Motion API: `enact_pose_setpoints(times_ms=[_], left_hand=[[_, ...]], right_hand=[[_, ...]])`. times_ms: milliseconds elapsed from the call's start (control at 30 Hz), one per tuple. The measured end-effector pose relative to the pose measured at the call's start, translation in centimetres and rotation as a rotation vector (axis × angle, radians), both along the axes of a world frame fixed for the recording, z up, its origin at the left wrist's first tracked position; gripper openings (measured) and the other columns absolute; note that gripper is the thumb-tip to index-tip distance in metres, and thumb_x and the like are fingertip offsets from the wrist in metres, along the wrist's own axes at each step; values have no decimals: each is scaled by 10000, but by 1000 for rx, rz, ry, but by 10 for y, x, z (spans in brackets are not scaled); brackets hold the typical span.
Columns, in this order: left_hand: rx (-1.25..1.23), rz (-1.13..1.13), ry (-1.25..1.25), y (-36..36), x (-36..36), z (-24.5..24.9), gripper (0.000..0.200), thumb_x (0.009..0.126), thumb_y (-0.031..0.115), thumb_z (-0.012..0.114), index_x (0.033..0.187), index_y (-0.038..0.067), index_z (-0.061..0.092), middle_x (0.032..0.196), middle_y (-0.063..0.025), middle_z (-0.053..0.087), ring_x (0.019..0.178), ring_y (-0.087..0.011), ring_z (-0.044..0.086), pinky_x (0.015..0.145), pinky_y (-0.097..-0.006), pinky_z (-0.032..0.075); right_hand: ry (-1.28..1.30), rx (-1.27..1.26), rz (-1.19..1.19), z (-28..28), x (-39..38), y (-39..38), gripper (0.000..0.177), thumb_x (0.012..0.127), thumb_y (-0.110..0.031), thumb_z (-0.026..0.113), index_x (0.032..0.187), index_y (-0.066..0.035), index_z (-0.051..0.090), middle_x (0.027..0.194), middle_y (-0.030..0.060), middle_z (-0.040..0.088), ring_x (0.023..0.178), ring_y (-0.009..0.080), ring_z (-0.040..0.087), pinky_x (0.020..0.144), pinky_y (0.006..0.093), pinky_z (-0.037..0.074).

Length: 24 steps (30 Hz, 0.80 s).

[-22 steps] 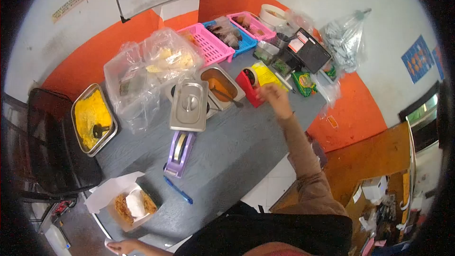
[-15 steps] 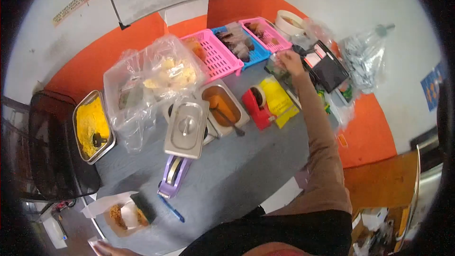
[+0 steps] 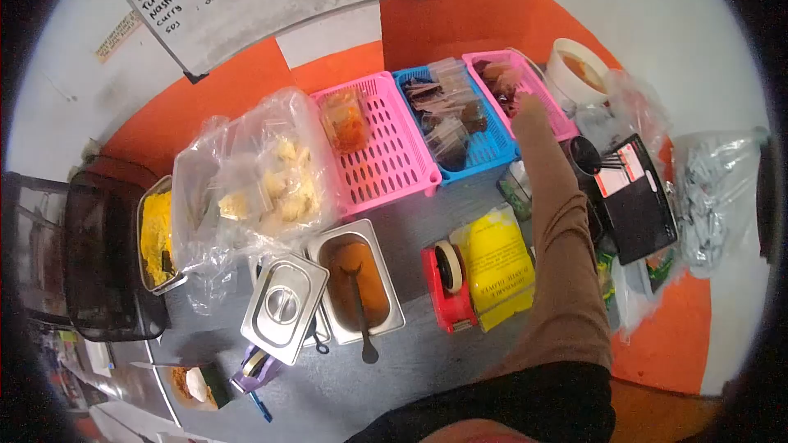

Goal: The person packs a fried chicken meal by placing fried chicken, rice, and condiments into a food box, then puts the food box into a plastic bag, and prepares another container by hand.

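My right hand reaches into the far pink basket, over dark packets; its fingers are too blurred and covered to make out. Beside it sits a blue basket with several dark sachets. A larger pink basket holds an orange-red packet. Below my right forearm's left side lie a yellow plastic gloves pack and a red tape dispenser. My left hand is out of the frame.
On the left are a plastic bag of pale pieces, a yellow-filled tray and an open food box. A metal pan with orange sauce and a ladle stands mid-table beside a lid. A white tub is at the back right.
My right hand has moved from beside the black box and small packets up to the far pink basket. My left hand has left the view. The camera view has shifted towards the baskets.
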<state>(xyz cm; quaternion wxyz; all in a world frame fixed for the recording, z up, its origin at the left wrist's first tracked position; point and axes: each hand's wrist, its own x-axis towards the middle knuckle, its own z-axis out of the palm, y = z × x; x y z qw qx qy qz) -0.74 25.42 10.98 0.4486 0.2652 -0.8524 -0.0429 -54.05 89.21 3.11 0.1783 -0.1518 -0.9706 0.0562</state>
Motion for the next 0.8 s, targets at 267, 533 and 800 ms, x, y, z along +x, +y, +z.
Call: enact_pose_setpoints(times_ms=[267,533,800], left_hand=[[329,-1,174,72,-51,28,434,794,209,518,1148,-10,398,1141,-170,440,1001,-248,464,893,-348,355],[234,67,243,67,-38,23,434,782,160,542,1174,34,406,1208,-139,386,1035,-226,421,866,-308,361],[374,-82,428,50,-18,25,360,818,87,469,1164,9,408,1192,-127,407,1060,-197,408,867,-315,360]], right_hand=[[-58,33,109,43,-25,15,168,744,-187,491,819,-48,546,812,169,568,786,304,552,660,389,424],[534,-203,496,134,6,-37,350,799,-330,464,675,-4,488,567,168,471,521,247,468,492,348,365],[293,-645,944,208,131,-202,447,762,-337,550,490,9,464,399,25,318,408,69,286,389,265,263]])
